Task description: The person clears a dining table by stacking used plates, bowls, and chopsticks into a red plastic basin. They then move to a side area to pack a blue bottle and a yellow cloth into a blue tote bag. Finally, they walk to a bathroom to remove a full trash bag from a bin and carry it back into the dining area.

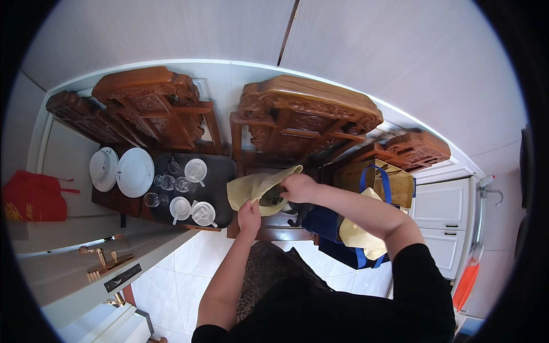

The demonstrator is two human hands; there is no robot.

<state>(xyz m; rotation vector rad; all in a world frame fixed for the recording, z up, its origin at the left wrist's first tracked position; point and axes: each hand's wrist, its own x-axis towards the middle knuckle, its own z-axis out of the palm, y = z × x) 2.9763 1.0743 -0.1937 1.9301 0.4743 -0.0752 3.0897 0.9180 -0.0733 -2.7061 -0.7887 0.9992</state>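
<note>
A pale yellow cloth bag [246, 191] is spread between my two hands over a dark wooden seat [281, 233]. My left hand [249, 216] pinches the bag's near edge. At the bag's open mouth, my right hand [299, 188] has its fingers bent at the rim; something dark shows inside, too hidden to name. Whether the right fingers grip the cloth or the dark thing is not plain. To the left, a black tray [223, 188] holds several small glasses [167, 183] and white bowls [180, 207] with white spoons. White plates [136, 172] lie beyond it.
Carved wooden chair backs [309, 115] line the wall. Blue bags [324, 225], a yellow cloth [362, 233] and a tan bag with blue handles [396, 184] stand at right. A door with a brass handle [101, 259] juts in at lower left. A red cloth item [36, 197] hangs far left.
</note>
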